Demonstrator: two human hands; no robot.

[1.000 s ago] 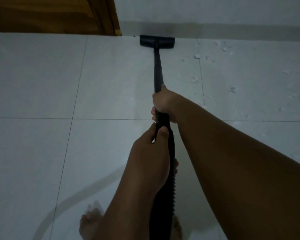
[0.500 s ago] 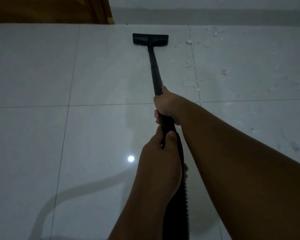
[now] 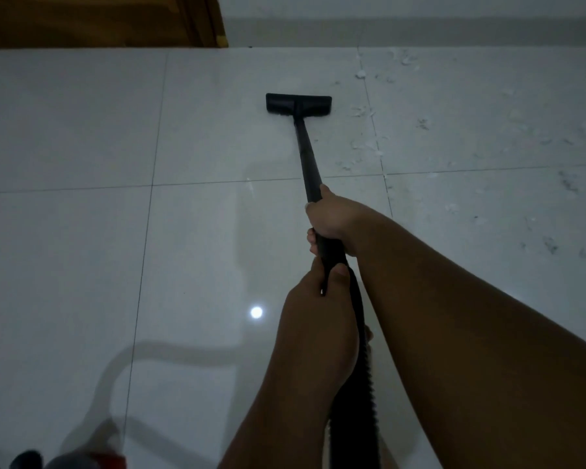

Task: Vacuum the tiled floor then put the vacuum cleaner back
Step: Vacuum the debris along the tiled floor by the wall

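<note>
The black vacuum wand (image 3: 306,154) runs away from me to a flat black floor head (image 3: 298,104) resting on the pale tiled floor (image 3: 82,248). My right hand (image 3: 332,218) is closed around the wand's upper part. Just below it my left hand (image 3: 318,319) grips the handle where the ribbed black hose (image 3: 356,401) begins. White scraps of debris (image 3: 366,143) lie scattered to the right of the head. A grey and red body, apparently the vacuum cleaner's (image 3: 82,460), shows blurred at the bottom left corner.
A white wall with a skirting band (image 3: 420,32) bounds the floor at the far side. A brown wooden door or frame (image 3: 99,20) stands at the far left. A bright light reflection (image 3: 256,312) shines on the tiles.
The floor head has come back from the base of the wall toward me, by roughly half a tile. The vacuum body has entered view at the bottom left. Both hands keep their grip.
</note>
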